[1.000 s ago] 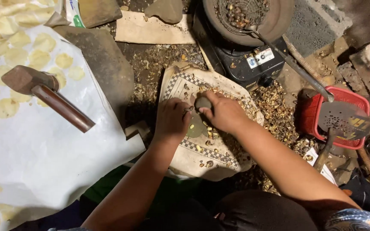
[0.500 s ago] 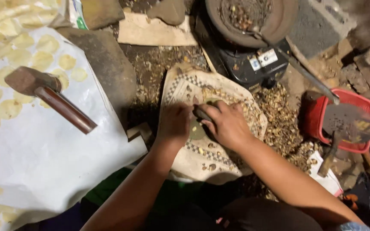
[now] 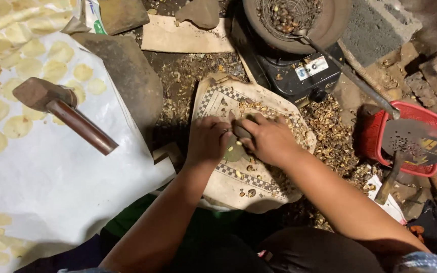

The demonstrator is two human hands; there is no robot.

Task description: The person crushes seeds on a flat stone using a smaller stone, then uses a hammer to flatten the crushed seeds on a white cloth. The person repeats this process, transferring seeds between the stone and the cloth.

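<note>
Both hands work close together on the patterned tile; left hand and right hand touch over a small dark stone, no gap between them.

Ahead: black stove with pan blocks the far side; its long handle slants across the right.

Right: red basket and perforated ladle, shell litter between them and the tile.

Left: flat dark stone slab just beside the tile, then a hammer lying on the white sheet. The sheet below the hammer is open room.
</note>
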